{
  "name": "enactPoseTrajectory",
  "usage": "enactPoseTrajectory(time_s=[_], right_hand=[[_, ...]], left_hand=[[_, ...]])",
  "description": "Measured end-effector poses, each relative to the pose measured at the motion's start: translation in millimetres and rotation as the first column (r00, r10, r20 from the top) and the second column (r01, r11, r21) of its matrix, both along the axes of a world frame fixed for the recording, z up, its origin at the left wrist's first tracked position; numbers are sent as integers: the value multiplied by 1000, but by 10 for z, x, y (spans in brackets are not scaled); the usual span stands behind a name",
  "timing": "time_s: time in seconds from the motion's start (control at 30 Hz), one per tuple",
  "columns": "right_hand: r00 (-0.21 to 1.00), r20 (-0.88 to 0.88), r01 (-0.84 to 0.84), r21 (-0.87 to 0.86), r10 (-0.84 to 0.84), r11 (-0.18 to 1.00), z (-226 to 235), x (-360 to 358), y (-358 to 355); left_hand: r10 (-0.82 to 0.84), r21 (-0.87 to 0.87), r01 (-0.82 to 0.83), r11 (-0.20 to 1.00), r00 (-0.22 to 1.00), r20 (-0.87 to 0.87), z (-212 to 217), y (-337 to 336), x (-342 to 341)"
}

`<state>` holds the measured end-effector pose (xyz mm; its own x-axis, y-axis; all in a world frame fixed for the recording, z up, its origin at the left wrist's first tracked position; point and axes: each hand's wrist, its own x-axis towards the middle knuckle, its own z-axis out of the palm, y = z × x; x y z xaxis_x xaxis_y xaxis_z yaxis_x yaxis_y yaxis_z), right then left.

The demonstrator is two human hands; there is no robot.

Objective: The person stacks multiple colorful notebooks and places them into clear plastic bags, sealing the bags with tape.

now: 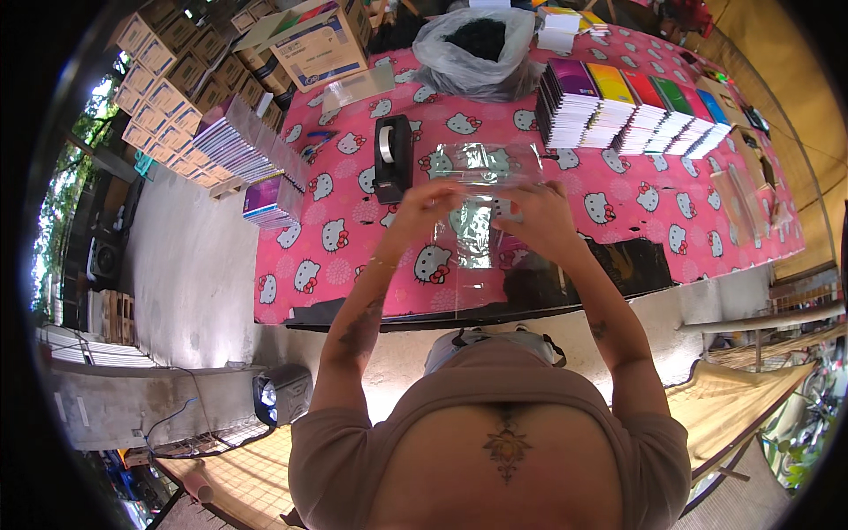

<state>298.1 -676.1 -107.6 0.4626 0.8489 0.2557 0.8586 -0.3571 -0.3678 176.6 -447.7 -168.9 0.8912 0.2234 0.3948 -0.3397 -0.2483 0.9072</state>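
A clear, shiny plastic bag or sleeve (475, 237) lies over the pink table cover in front of me, with glare on its surface. My left hand (429, 203) is closed at its left side, the fingers pinching the plastic. On the opposite side my right hand (541, 216) is curled with thumb and fingers on the plastic too. Between the hands a fold of the film runs across. Just beyond my left hand stands a black tape dispenser (392, 159) with a pale roll. The exact fingertip contact is small and partly hidden by glare.
Stacked spiral notebooks (609, 110) in several colours stand at the back right. More notebooks (274, 201) are piled at the left edge. A plastic-lined sack (477, 57) and a cardboard box (318, 44) sit at the back. Black torn covering (618, 269) shows along the near edge.
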Motion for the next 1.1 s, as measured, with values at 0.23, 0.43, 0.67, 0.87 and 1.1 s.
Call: enactPoseTrajectory(time_s=[0.23,0.43,0.67,0.87,1.1], right_hand=[[985,156,-77,24,72,997,175,-11,-92],[968,-250,62,303,17,951,-290,553,-715],[956,-63,-266,236,288,935,-812,524,-505],[936,-121,-279,316,330,907,-961,409,-425],[927,-215,-229,323,306,918,-962,373,-397]], left_hand=[[-109,368,126,921,992,-67,415,-164,389],[-65,483,42,874,997,31,423,-238,516],[3,651,-114,751,986,169,331,-585,892],[114,602,-158,783,987,112,88,-652,877],[282,653,-232,721,959,29,-75,-702,852]])
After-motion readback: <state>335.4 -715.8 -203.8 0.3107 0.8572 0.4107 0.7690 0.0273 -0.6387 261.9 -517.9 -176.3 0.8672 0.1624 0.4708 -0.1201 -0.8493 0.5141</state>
